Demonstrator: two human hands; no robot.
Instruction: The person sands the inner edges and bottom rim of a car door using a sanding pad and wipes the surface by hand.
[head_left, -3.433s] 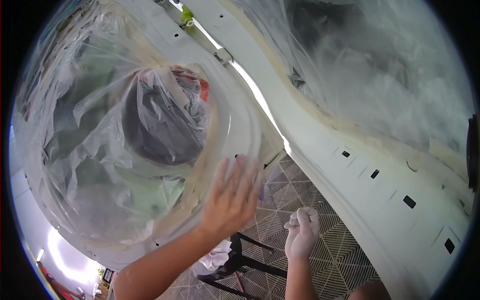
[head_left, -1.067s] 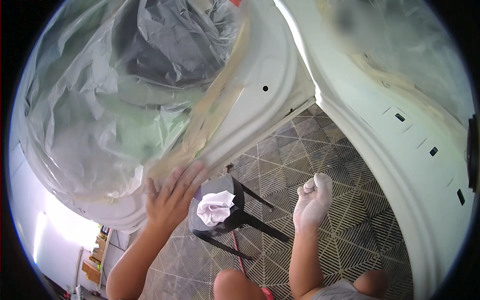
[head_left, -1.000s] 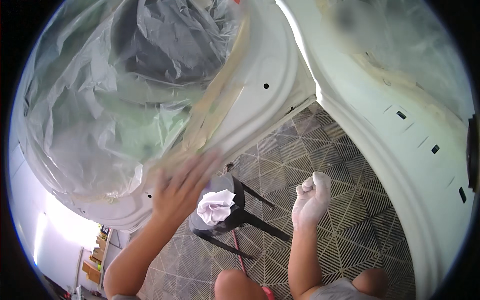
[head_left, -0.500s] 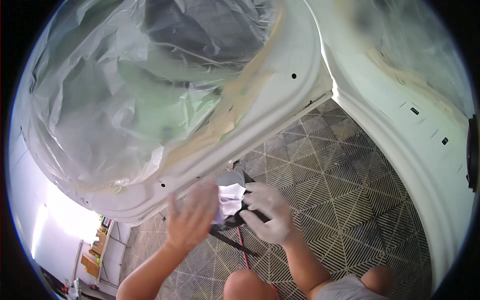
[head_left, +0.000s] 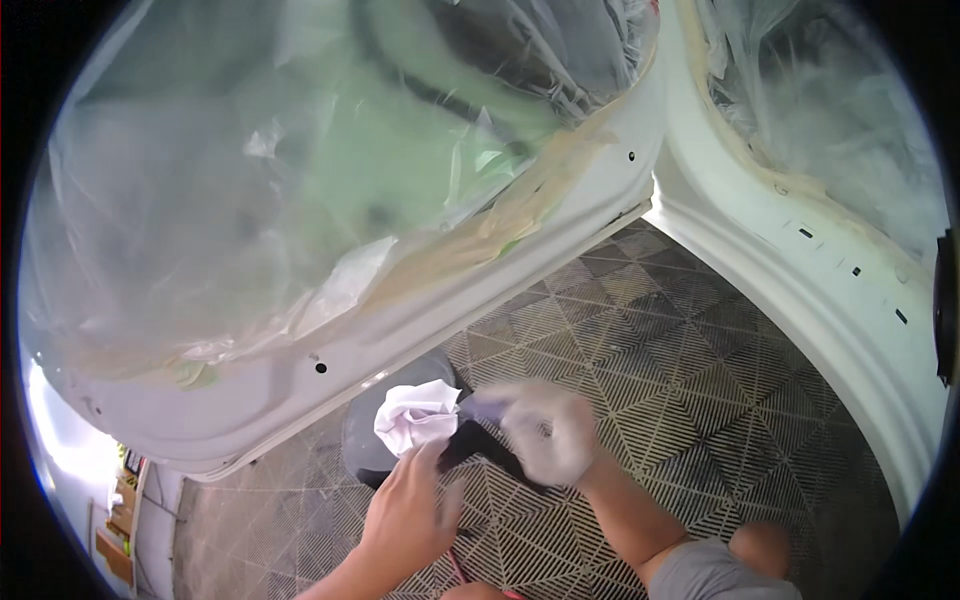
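A crumpled white sheet [head_left: 415, 412], cloth or paper, lies on a dark grey seat-like surface [head_left: 360, 435] low beside the door. My left hand [head_left: 410, 505] is at its near edge, fingers stretched out, the fingertips touching it or just short of it. To the right, my right hand [head_left: 550, 435] looks whitish, as if gloved or dusty, and is partly blurred. Its thumb and fingers are curled together around a small purple-grey piece [head_left: 487, 410]. Motion smears that piece, so its kind does not show.
A white vehicle door [head_left: 440, 320] stands ahead, its upper part covered by clear plastic film [head_left: 200, 220] edged with masking tape [head_left: 480, 240]. The pale body sill [head_left: 800, 300] curves down the right. Patterned tiles [head_left: 660, 400] cover the floor. Cardboard boxes [head_left: 115, 555] sit at the far left.
The view has shifted. The white sheet, between both hands before, now rests on the grey surface. My right hand has closed on the purple-grey piece; my left has drawn back toward me.
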